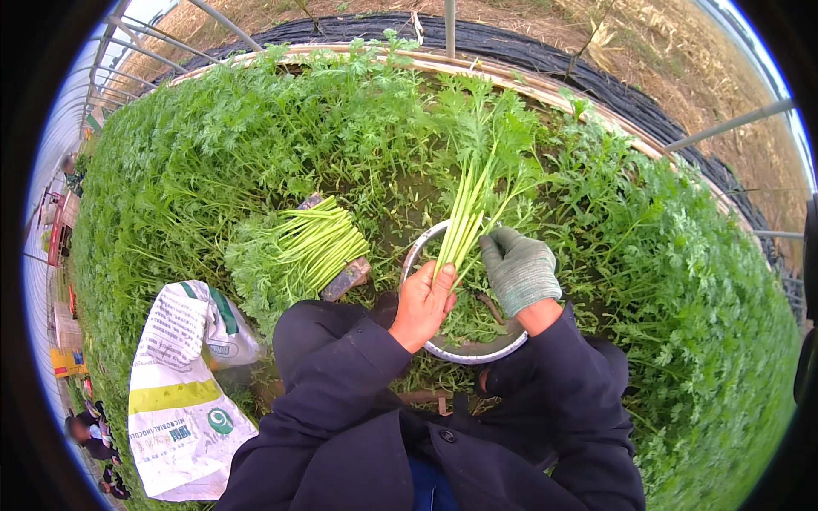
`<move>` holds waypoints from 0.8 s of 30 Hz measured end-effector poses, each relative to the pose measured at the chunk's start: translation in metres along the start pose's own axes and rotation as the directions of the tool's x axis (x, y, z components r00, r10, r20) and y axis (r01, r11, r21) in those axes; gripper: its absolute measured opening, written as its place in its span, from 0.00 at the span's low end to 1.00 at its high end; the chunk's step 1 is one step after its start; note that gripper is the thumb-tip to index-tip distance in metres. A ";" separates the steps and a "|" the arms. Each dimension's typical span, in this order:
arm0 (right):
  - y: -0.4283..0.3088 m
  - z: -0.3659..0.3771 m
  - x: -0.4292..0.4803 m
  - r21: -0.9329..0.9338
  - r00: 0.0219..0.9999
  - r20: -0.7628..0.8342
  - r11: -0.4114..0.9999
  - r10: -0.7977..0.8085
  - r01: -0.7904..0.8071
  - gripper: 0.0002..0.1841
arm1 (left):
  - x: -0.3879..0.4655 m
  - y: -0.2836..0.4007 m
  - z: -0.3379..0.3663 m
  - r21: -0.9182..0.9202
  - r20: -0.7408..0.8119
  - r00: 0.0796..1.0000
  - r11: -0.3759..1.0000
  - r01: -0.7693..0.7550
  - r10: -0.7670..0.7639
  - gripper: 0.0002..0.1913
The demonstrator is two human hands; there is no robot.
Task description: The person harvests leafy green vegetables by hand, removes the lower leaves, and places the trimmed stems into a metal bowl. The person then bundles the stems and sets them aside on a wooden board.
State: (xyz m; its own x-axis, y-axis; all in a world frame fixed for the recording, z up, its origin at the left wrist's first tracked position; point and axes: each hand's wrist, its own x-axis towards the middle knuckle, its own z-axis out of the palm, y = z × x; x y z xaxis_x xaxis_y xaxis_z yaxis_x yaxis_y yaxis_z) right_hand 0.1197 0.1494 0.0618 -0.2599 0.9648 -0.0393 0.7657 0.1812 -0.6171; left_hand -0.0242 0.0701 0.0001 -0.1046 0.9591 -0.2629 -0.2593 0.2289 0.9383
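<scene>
My bare left hand grips a bunch of leafy green stems by their lower ends, with the feathery leaves pointing away from me. My right hand, in a grey-green knit glove, is beside the bunch. Its thumb and forefinger pinch at an outer stem on the right side. Beneath both hands stands a round basin with a pale rim, holding loose green leaves and trimmings. To the left, a pile of cut stems lies neatly aligned, its leaves to the left, across a dark block.
A white printed sack lies at the left. Leafy plants grow densely all around. Metal greenhouse poles and black sheeting line the far edge. People and crates appear at the far left.
</scene>
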 end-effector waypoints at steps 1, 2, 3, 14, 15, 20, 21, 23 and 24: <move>-0.002 -0.003 -0.001 -0.008 0.998 0.060 1.000 -0.017 0.017 0.15 | 0.000 0.001 -0.002 -0.007 0.006 0.998 0.998 0.062 -0.062 0.18; -0.003 -0.005 -0.007 -0.016 0.956 0.265 0.990 -0.128 0.137 0.12 | 0.001 0.003 -0.005 -0.044 0.025 0.996 0.995 0.085 -0.084 0.18; 0.000 -0.010 -0.014 0.159 0.817 0.509 0.963 -0.270 0.219 0.09 | 0.002 0.005 -0.009 -0.078 0.036 0.991 0.988 0.133 -0.130 0.19; 0.033 0.010 -0.012 0.090 0.962 0.273 0.996 0.003 -0.028 0.14 | 0.005 0.026 -0.016 -0.336 0.157 0.965 0.908 0.252 -0.210 0.13; 0.033 0.007 -0.013 0.103 0.977 0.180 0.990 -0.113 0.096 0.13 | 0.005 0.024 -0.015 -0.290 0.152 0.974 0.934 0.207 -0.169 0.12; 0.024 -0.001 -0.019 0.039 0.905 -0.133 0.910 -0.404 0.412 0.09 | 0.010 0.002 -0.016 -0.019 0.065 0.997 0.999 0.047 -0.046 0.08; 0.023 -0.001 -0.020 0.066 0.904 -0.151 0.908 -0.401 0.414 0.10 | 0.011 -0.002 -0.017 0.109 0.030 0.997 0.992 -0.070 0.067 0.09; 0.022 0.001 -0.020 0.215 0.942 -0.083 0.917 -0.325 0.335 0.10 | 0.011 -0.010 -0.016 0.362 0.002 0.956 0.891 -0.275 0.294 0.12; 0.022 0.002 -0.017 0.305 0.963 -0.029 0.915 -0.268 0.264 0.11 | 0.007 -0.012 -0.016 0.463 0.013 0.961 0.850 -0.252 0.278 0.13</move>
State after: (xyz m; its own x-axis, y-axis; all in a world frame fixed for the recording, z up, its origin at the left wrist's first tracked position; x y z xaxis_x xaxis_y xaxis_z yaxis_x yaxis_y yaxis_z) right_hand 0.1399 0.1370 0.0473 -0.4381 0.8863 0.1504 0.4531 0.3622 -0.8146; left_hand -0.0370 0.0717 -0.0169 -0.1602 0.9870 0.0111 0.2505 0.0298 0.9676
